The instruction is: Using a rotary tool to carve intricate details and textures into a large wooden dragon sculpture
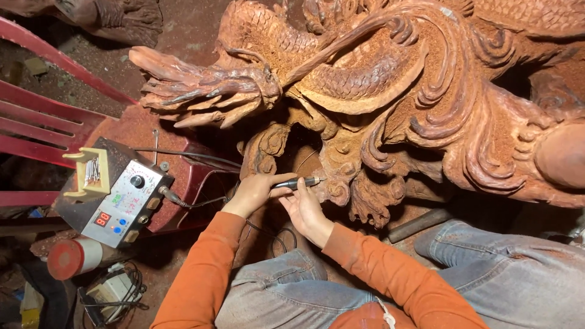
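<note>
A large reddish wood carving (390, 91) of a scaled, curling creature fills the upper frame. My left hand (255, 192) grips a slim dark rotary handpiece (297, 183), its tip touching a curled detail at the carving's lower middle. My right hand (306, 211) sits just under the tool, fingers against its shaft and steadying it. Both arms wear orange sleeves. A black cable runs from the handpiece toward a control box (120, 202).
The grey control box, with a knob and red digits, rests on a red plastic chair (42, 122) at left; a cream holder of bits (91, 173) stands on it. A red-capped roll (73, 256) and a charger lie below. My jeans-clad legs (487, 274) spread underneath.
</note>
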